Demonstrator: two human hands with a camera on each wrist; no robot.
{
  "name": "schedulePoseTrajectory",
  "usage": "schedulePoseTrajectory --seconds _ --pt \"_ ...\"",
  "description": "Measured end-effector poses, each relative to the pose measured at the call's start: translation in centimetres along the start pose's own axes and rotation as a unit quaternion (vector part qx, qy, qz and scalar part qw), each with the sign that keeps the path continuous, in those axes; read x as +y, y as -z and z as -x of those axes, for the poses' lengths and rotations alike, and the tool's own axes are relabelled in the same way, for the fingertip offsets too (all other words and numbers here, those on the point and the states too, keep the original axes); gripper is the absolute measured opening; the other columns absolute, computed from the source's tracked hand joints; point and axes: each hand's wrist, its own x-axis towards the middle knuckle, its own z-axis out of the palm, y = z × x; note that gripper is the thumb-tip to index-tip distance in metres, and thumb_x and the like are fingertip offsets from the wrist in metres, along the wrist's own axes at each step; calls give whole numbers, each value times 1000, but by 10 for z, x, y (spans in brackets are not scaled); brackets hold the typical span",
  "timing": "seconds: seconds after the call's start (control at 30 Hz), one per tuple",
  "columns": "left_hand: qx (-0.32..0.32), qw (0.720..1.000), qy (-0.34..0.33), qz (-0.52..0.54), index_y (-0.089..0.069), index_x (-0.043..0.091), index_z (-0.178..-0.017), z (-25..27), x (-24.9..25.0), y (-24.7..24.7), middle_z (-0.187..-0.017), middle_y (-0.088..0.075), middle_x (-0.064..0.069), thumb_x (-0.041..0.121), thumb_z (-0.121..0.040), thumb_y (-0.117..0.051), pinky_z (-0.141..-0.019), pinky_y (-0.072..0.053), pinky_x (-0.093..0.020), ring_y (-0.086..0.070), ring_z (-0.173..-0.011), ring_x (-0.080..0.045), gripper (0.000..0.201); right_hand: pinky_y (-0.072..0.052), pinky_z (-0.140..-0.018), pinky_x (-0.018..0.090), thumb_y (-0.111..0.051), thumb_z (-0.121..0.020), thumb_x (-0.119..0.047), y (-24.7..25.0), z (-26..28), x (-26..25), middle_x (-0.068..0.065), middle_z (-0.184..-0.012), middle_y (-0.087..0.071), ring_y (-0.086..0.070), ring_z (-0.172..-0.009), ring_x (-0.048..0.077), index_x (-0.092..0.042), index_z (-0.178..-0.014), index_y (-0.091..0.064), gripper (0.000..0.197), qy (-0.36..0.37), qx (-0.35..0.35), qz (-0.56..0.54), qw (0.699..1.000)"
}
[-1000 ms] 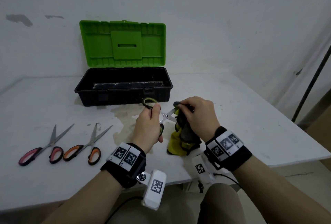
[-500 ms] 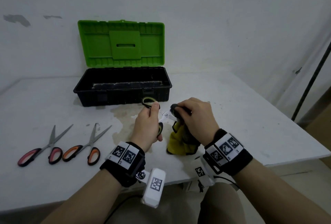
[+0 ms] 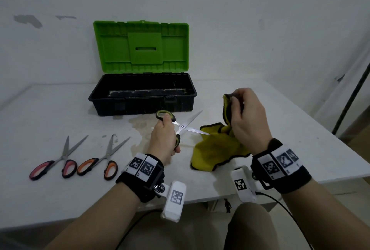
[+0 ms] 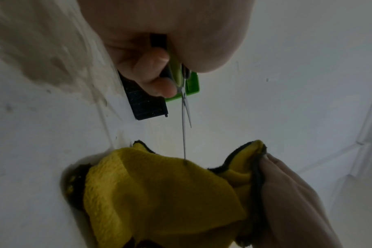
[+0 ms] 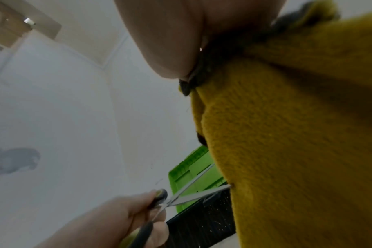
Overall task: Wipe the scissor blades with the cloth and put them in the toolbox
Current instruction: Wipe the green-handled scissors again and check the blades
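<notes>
Since half a second ago, the right hand [image 3: 247,118] has lifted the yellow cloth [image 3: 217,145] up and away from the green-handled scissors [image 3: 181,127], whose blades now show bare and spread apart.

At the lower left of the head view, two more pairs lie flat on the white table [image 3: 50,109], blades parted: the pink-handled scissors [image 3: 57,160], then the orange-handled scissors [image 3: 102,159] just beside them.

At upper centre stands the toolbox [image 3: 143,93], black tray open, its green lid [image 3: 141,46] upright against the wall.

Below it, mid-frame, the left hand [image 3: 164,138] is wrapped around the handles of the green-handled scissors, held above the table in front of the toolbox. The lower blade's tip touches the cloth, as the left wrist view shows.

Right of centre, the right hand pinches a bunched upper corner of the cloth; the rest hangs down and pools on the table.

Both wrists wear black bands with square black-and-white coded markers; no readable words or brand names are visible anywhere.
</notes>
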Motion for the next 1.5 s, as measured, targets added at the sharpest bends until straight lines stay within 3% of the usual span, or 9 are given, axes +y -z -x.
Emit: schedulePoseTrajectory --seconds 0.13,0.27,0.33,0.57,0.83,1.03,1.23,1.37,1.5 --pt "-9 1000 2 -10 -52 1 -124 3 1 -4 -66 -46 -4 48 -105 -20 -37 -33 -20 -54 -36 -20 59 -34 -75 6 -47 -93 -8 -24 19 -14 3 -98 -53 -46 -83 6 -14 -99 -56 11 51 -105 6 993" --pt "-29 999 -9 -22 -54 5 -122 8 2 -9 -70 -54 -10 52 -105 -19 -37 -34 -21 -56 -37 -22 60 -47 -73 31 -56 -92 -9 -51 32 -22 4 -97 -55 -55 -80 18 -10 -97 -60 7 115 -176 38 977" --pt "-36 999 -18 -19 -55 7 -118 10 3 -10 -72 -58 -14 51 -106 -19 -37 -35 -22 -56 -38 -22 58 -49 -72 35 -59 -91 -9 -57 31 -22 5 -95 -57 -56 -80 20 -9 -97 -65 8 123 -171 33 977" --pt "-39 999 -32 9 -57 8 -111 10 7 -5 -68 -57 -14 49 -107 -21 -37 -34 -22 -54 -37 -24 54 -47 -73 26 -63 -89 -27 -57 34 -28 2 -92 -58 -55 -78 15 -16 -102 -72 19 146 -175 38 973" --pt "-43 998 -44 11 -55 8 -103 13 6 -7 -63 -49 -12 49 -107 -22 -38 -33 -22 -54 -37 -26 53 -51 -66 30 -66 -88 -12 -61 33 -27 5 -84 -63 -60 -74 18 -9 -91 -74 9 177 -144 14 974" --pt "-39 999 -17 12 -48 14 -96 13 5 -7 -44 -48 0 49 -107 -24 -37 -32 -17 -53 -35 -22 44 -48 -70 29 -63 -90 -14 -57 22 -22 3 -83 -65 -60 -74 16 -11 -89 -73 10 104 -101 18 989" --pt "-31 999 -36 11 -53 10 -104 16 6 -10 -65 -51 -8 49 -107 -22 -42 -38 -24 -54 -36 -20 50 -51 -66 32 -66 -88 -9 -58 31 -27 7 -85 -63 -60 -74 21 -7 -92 -73 9 188 -159 25 969" --pt "-22 999 -22 5 -54 0 -118 15 0 -8 -68 -50 -10 51 -106 -23 -38 -36 -21 -55 -36 -21 61 -53 -68 37 -63 -90 -13 -49 31 -20 6 -88 -64 -61 -74 22 -9 -93 -74 13 192 -220 56 955" --pt "-35 999 -33 -5 -54 3 -115 17 5 -8 -68 -49 -9 50 -107 -23 -42 -39 -25 -53 -36 -20 57 -52 -69 38 -65 -88 -14 -47 24 -25 6 -86 -65 -62 -75 23 -9 -91 -73 10 179 -201 41 962"
